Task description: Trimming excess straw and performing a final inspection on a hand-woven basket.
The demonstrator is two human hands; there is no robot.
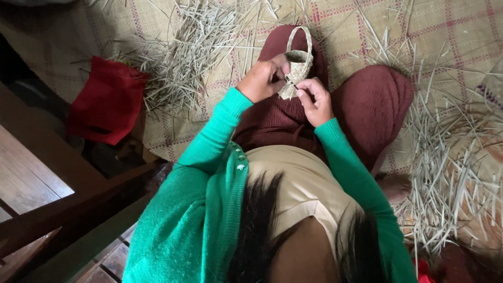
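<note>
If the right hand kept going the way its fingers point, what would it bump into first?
Probably the small woven basket: the right hand points up-left and its fingertips already seem to touch the basket's lower edge, beside the left hand.

Seen from above, a seated person in green sleeves reaches both arms forward over the lap, elbows bent, so the two hands meet close together. The left hand [263, 78] is curled with knuckles up, its thumb and fingers closed in a grip, wrist angled inward. The right hand [315, 99] sits just beside and slightly nearer the body, fingers bent and thumb and forefinger pinched together, its fingertips almost touching those of the left hand.
</note>
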